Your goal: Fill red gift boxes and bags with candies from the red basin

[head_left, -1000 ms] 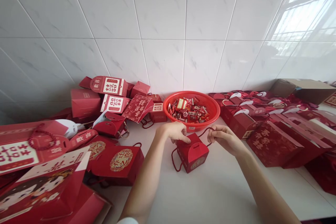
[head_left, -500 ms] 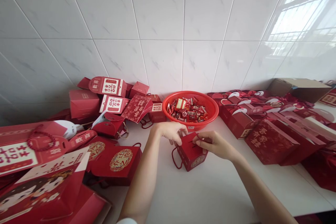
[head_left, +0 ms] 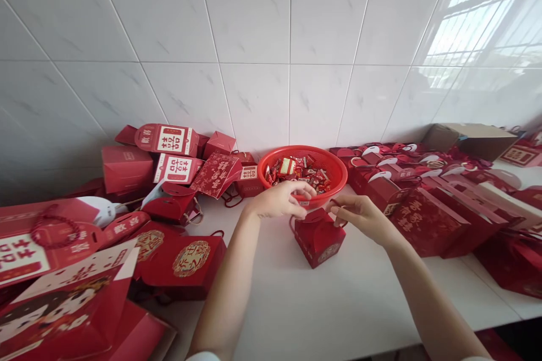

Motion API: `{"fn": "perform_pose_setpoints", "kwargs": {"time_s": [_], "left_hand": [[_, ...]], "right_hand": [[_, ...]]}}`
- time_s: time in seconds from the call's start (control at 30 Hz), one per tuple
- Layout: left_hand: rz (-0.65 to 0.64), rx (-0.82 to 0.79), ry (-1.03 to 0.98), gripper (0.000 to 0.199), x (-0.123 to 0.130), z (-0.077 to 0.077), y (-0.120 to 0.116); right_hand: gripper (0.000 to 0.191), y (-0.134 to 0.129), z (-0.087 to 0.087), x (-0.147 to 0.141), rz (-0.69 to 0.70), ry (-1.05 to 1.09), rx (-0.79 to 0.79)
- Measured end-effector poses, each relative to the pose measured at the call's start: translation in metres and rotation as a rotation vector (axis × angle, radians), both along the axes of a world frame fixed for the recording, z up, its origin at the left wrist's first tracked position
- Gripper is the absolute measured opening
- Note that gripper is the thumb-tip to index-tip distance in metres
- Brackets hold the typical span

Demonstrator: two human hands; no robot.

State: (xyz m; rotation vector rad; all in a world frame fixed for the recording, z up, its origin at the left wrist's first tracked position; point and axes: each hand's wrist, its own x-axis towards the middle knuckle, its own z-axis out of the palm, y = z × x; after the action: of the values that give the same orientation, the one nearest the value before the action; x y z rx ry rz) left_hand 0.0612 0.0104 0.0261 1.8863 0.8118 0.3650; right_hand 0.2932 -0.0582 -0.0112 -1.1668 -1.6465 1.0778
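A small red gift box [head_left: 318,243] stands on the white table in front of me, its top folded together. My right hand [head_left: 358,215] is at its upper right, thumb and fingers pinched on the box's dark red cord handle [head_left: 333,202]. Over the box's upper left is my left hand [head_left: 284,198], its thumb and fingers curved and apart, with nothing visible in them. A piece of cord shows below that hand at the box's left side. Just behind both hands is a red plastic basket [head_left: 344,172] of wrapped candies [head_left: 315,172].
Red gift boxes [head_left: 186,262] and bags [head_left: 63,304] are heaped on the left. Rows of upright red boxes [head_left: 427,217] fill the right side, with a brown cardboard box [head_left: 468,138] behind. A tiled wall [head_left: 258,101] closes off the back.
My left hand has lifted off the box's top, its fingers spreading. My right hand has moved up and right, drawing the cord handle upward. The box has turned slightly.
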Motion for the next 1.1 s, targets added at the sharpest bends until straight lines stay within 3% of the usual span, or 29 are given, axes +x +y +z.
{"fn": "perform_pose_setpoints", "kwargs": {"time_s": [0.1,0.17,0.3,0.5,0.63,0.83,0.97,1.1], "left_hand": [[0.09,-0.137,-0.311,0.036,0.002,0.008,-0.008],[0.108,-0.181,-0.402,0.034,0.007,0.012,-0.015],[0.086,-0.123,-0.406,0.035,0.017,0.016,-0.028],[-0.001,-0.055,-0.378,0.038,0.026,0.013,-0.038],[-0.026,-0.01,-0.395,0.04,0.031,0.013,-0.044],[-0.083,0.055,-0.486,0.043,0.036,0.014,-0.049],[-0.032,0.051,-0.548,0.043,0.034,0.019,-0.05],[0.047,0.068,-0.515,0.039,0.03,0.021,-0.045]], "right_hand": [[0.039,-0.001,0.01,-0.003,-0.033,0.023,0.036],[0.04,-0.001,0.013,-0.008,-0.049,0.011,0.058],[0.036,-0.001,0.012,-0.02,-0.072,-0.045,0.115],[0.024,-0.002,0.004,-0.034,-0.238,-0.094,0.23],[0.015,-0.001,-0.001,-0.037,-0.307,-0.038,0.243],[0.022,0.001,-0.002,-0.036,-0.323,0.097,0.245],[0.028,0.008,0.02,-0.015,-0.313,0.162,0.256],[0.03,0.024,0.069,0.034,-0.349,0.08,0.266]]}}
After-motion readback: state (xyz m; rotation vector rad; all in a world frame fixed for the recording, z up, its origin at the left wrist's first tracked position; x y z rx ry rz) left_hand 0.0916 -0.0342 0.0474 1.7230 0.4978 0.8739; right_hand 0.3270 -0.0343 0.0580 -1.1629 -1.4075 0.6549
